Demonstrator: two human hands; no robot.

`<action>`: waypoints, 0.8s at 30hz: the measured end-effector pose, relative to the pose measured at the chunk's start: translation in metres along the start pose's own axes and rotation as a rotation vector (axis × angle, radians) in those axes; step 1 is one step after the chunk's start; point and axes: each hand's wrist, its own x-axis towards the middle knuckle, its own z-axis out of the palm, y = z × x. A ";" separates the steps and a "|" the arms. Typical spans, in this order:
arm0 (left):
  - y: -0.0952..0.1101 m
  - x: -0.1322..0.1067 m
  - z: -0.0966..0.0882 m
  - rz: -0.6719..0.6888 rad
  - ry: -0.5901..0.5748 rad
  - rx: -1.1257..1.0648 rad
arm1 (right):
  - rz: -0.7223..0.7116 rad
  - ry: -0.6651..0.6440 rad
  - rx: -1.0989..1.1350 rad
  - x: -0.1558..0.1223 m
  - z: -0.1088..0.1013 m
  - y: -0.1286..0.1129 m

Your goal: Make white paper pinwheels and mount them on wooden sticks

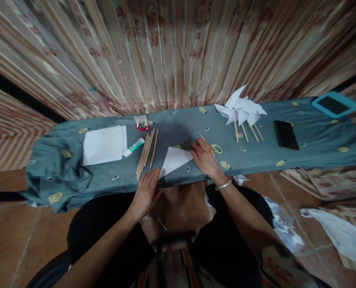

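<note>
A white sheet of paper folded into a triangle (174,159) lies near the front edge of a low bench covered in blue-grey cloth (313,140). My left hand (146,192) rests flat with fingers stretched out, touching the triangle's lower left corner. My right hand (204,157) lies flat on the cloth, fingertips pressing the triangle's right corner. A silver bangle sits on my right wrist. Neither hand grips anything.
Left of the triangle lie several wooden sticks (146,154), a glue tube (134,147), a small box of pins (142,124) and a stack of white paper (104,145). Scissors (216,149), finished paper pinwheels (241,111), a black phone (286,135) and a blue-cased tablet (334,104) lie to the right.
</note>
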 end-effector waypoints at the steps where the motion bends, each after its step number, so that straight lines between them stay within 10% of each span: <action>1: 0.001 0.003 0.002 -0.016 0.027 -0.031 | -0.034 -0.033 0.015 -0.001 0.000 -0.003; 16: 0.008 0.028 0.012 -0.216 0.218 -0.223 | -0.077 -0.089 0.378 0.000 0.002 -0.012; 24: 0.023 0.045 -0.014 -0.017 0.290 -0.019 | 0.050 -0.006 0.831 0.006 -0.012 -0.013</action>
